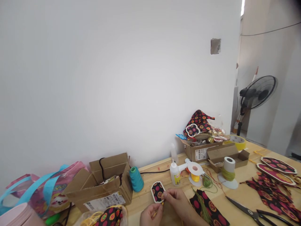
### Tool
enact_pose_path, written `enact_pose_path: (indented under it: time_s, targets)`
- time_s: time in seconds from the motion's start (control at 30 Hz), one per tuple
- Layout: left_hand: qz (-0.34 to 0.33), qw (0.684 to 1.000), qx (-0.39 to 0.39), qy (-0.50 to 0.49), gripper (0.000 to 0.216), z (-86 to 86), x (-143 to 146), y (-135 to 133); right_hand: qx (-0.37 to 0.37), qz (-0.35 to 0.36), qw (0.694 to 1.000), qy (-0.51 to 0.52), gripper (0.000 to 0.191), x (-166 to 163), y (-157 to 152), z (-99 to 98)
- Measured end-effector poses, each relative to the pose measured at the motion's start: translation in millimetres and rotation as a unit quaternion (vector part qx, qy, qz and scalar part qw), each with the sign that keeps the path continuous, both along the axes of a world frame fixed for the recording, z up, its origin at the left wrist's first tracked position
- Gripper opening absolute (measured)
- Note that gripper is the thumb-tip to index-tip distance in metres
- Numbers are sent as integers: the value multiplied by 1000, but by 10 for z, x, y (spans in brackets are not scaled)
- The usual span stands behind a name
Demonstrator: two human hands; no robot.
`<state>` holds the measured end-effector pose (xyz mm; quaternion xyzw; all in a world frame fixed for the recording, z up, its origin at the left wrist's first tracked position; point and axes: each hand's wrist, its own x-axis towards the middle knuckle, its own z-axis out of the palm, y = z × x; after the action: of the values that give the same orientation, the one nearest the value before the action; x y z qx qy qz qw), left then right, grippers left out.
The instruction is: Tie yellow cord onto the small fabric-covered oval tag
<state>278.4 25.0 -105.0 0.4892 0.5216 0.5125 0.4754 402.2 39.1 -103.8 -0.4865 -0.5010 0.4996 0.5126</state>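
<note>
A small dark patterned fabric piece with a white edge (157,192) is held above the wooden table. My right hand (178,201) pinches its lower right edge between thumb and fingers. Just below, my left hand (151,215) is closed at a bit of yellow cord by the bottom of the piece. Close by stand a white glue bottle (175,174) and a spool of yellow cord (195,175). To the right of my hands, green cords (204,207) lie across a folded patterned cloth (215,212).
Open cardboard boxes (110,196) stand left and back right. A teal thread cone (136,179) is beside the left box. Black scissors (250,212), fabric scraps (270,194) and white-edged fabric panels (279,165) lie right. A wall bounds the table's back; a fan (258,92) stands beyond.
</note>
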Motion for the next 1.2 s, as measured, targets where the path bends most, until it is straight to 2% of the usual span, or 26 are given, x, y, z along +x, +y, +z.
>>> enact_pose_path:
  time_s: [0.43, 0.9, 1.2]
  targets:
    - [19, 1000, 13, -16, 52, -65, -35, 24, 24, -6, 1000, -1, 42, -31, 14, 31]
    - [-51, 996, -12, -65, 54, -165, -58, 54, 13, -9, 1000, -20, 35, -50, -30, 54]
    - [-32, 999, -9, -39, 53, -188, -60, 72, 9, -12, 1000, -27, 38, -38, -24, 41]
